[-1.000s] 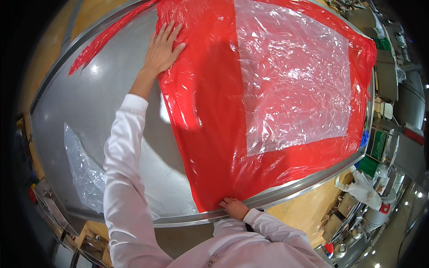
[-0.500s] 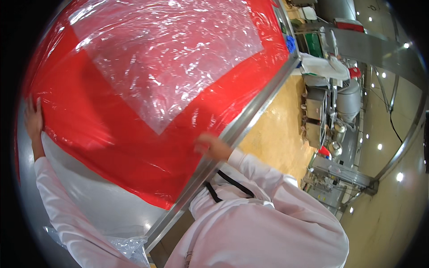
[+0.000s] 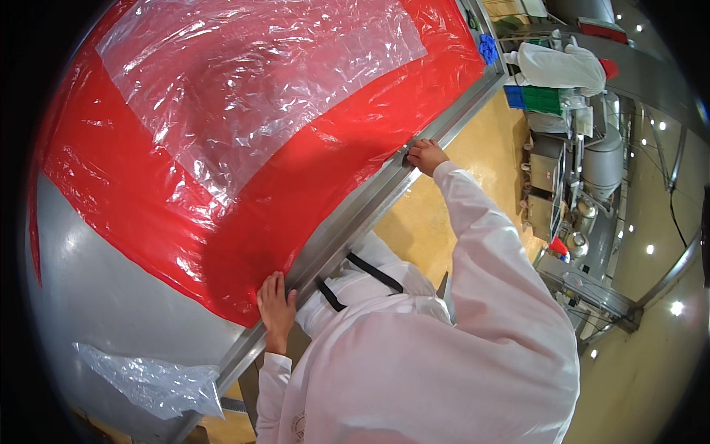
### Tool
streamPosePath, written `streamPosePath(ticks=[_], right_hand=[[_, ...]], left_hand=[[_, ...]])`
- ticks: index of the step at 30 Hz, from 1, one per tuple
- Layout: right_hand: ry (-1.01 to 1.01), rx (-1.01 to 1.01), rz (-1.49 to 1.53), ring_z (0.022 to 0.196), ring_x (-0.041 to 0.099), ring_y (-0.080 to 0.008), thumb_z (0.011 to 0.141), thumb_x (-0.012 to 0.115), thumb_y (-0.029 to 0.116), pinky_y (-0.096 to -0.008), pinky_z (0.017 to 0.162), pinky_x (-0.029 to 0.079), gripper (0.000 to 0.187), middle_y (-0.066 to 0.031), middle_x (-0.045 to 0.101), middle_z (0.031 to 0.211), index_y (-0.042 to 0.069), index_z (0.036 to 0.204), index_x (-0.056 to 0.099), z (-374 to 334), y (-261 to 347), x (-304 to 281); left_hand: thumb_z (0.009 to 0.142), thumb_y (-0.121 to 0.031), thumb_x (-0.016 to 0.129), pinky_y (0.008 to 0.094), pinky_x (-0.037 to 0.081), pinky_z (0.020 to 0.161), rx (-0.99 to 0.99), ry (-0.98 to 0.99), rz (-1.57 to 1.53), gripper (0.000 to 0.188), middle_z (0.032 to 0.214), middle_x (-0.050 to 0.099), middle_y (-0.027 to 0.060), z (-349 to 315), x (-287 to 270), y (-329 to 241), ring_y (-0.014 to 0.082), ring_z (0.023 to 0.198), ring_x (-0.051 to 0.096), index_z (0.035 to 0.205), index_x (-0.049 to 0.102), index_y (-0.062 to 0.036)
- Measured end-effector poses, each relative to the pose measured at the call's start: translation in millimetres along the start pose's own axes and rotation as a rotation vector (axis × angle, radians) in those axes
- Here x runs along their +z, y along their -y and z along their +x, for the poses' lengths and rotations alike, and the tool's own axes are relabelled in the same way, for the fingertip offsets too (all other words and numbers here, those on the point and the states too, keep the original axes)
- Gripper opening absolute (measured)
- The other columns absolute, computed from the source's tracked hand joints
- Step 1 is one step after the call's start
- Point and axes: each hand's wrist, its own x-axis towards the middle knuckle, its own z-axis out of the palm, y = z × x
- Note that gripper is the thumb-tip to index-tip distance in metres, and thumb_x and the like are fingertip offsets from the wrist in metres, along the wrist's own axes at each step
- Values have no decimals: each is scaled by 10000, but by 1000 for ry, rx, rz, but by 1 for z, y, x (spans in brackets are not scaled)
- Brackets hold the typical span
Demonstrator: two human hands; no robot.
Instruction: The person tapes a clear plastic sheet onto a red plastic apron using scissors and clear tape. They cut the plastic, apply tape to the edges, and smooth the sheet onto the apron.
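A large glossy red plastic sheet [image 3: 126,192] lies over the steel table, with a square of crinkled clear plastic film [image 3: 244,74] on its middle. My left hand [image 3: 276,307] rests at the sheet's near corner beside the table rim, fingers stretched out and thumb apart. Farther up the same side, my right hand [image 3: 427,157] has its fingers curled over the raised metal rim [image 3: 347,211], close to the sheet's border. A small dark spot shows at its fingertips; what they hold, if anything, is hidden.
A crumpled clear plastic bag [image 3: 155,381] lies on the near left of the table. By the far right corner is a blue crumpled item [image 3: 487,49]. Beyond the yellowish floor [image 3: 473,133], a person in white [image 3: 558,66] stands near green and blue crates [image 3: 540,99] and steel machinery.
My left hand has come from the sheet's far left edge to its near corner. My right hand has moved up and right along the rim. The red sheet's near border has shifted left.
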Motion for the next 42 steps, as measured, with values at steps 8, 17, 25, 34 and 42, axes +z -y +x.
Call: streamPosePath(ticks=[8,17,25,34,42], right_hand=[[-365,-93,106,1050,580,-279,772,740,163,-402,926,467,204,-39,627,1032,117,965,692,29,-130,-7],[-393,-565,-66,1120,528,-263,894,586,200,-401,956,407,146,-56,597,1048,98,985,638,75,-177,1],[-75,-677,-26,1017,540,-267,877,594,128,-389,874,423,68,-72,574,962,83,928,595,71,-177,-43],[-9,-638,6,981,584,-308,848,574,64,-413,852,477,194,-92,595,1003,100,1032,623,63,-173,-29],[-170,-980,302,1035,552,-278,827,604,112,-411,876,467,201,-81,584,1033,78,1024,627,60,5,-23]], left_hand=[[963,-302,529,505,341,1074,-294,-362,178,518,1432,469,182,7,21,-49,387,1297,445,1409,480,-45],[885,-102,649,412,511,911,-351,-590,392,382,1279,600,146,31,65,-19,346,1066,614,1265,620,-75],[749,6,628,431,523,842,-377,-221,439,338,1063,647,160,2,30,-28,347,985,625,1079,683,-40],[869,-170,684,425,469,984,-398,-403,279,395,1290,567,157,26,42,-64,357,1163,558,1255,629,-100],[930,-382,576,491,196,1185,-161,-199,327,638,1576,286,136,154,68,-176,337,1453,254,1499,378,-173]])
